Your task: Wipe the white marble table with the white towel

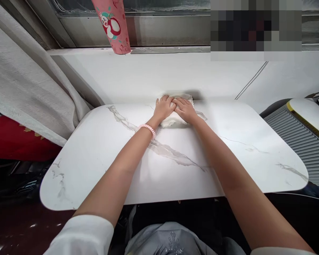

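A crumpled white cloth lies at the far edge of the white marble-patterned table, close to the wall. My left hand presses flat on top of the cloth, fingers stretched out and close together. My right hand lies flat beside it on the same cloth, its fingers touching those of the left. A pink coil band sits round my left wrist. Most of the cloth is hidden under both hands.
A pink printed cup or tube hangs at the window sill above. A pale curtain drapes at the left. A ribbed grey surface and a second white tabletop stand at the right.
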`<state>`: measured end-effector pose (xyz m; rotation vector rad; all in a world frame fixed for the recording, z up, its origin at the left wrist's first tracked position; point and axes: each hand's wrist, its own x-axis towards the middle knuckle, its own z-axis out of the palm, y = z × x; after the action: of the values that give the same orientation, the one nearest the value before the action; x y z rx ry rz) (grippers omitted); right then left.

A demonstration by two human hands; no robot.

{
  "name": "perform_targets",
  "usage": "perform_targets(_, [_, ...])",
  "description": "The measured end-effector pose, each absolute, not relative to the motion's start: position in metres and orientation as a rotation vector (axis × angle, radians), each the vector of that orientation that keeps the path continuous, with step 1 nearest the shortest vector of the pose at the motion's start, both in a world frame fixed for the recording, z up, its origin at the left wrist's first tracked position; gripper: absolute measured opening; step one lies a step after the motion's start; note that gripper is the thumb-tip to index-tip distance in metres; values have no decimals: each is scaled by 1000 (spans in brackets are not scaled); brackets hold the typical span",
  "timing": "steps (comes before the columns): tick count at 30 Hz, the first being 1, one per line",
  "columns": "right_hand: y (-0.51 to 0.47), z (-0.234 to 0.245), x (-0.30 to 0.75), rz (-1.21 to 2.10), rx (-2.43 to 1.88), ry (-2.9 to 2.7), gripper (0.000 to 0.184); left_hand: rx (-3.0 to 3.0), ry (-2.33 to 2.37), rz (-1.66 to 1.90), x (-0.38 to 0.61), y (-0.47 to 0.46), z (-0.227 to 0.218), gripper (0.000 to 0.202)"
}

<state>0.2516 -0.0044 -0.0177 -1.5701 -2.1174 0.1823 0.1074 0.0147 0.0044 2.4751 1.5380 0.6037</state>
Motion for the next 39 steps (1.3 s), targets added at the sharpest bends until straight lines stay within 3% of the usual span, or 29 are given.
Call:
perform_targets(10, [-37, -16, 259, 172, -1614, -2166, 49, 2420, 1617, 572, 115, -20, 4, 46])
perform_targets(20, [-145, -10, 288, 186, -1518, -2286, 51, 2348, 1469, 571, 128, -117, 7, 52])
perform_targets(30, [-256, -2, 316, 195, -1361, -2331, 50, 2372, 1159, 284, 133, -224, 20, 63])
perform_targets(39, [-273, 8, 321, 278, -1344, -2257, 49, 2496, 1077, 295, 140, -232, 14, 62])
